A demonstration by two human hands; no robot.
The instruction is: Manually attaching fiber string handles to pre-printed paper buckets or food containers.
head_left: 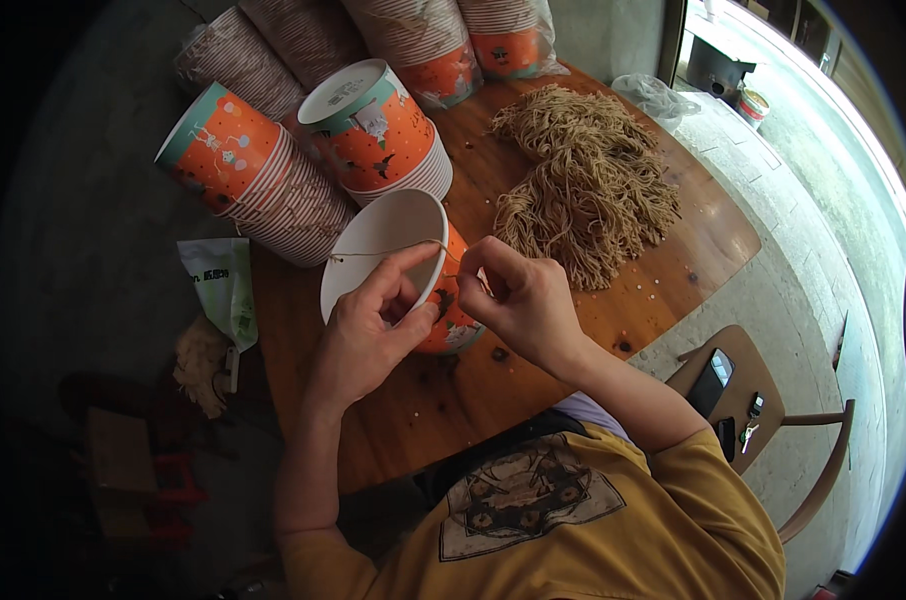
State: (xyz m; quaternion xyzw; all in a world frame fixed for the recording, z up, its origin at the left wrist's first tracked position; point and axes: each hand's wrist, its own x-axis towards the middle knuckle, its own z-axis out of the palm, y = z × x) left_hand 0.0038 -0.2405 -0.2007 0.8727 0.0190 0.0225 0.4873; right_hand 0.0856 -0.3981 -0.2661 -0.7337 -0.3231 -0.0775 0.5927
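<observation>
A paper bucket (385,222), white inside and orange outside, lies tilted on the table with its mouth toward the left. A thin cord (373,253) runs across that mouth, knotted at the left rim and reaching over the right rim. My left hand (368,335) grips the bucket's near rim, index finger stretched along the cord and thumb against the outer wall. Just outside the printed wall, my right hand (528,300) pinches the cord, its fingertips partly hiding it. Beyond my right hand lies a large heap of beige cords (593,180).
Nested orange buckets (273,180) and an upside-down stack (378,130) stand behind; more wrapped stacks (408,40) line the far edge. A green-white bag (223,290) hangs left of the wooden table (393,440). At right, a chair (773,430) holds a phone (713,380) and keys (749,432).
</observation>
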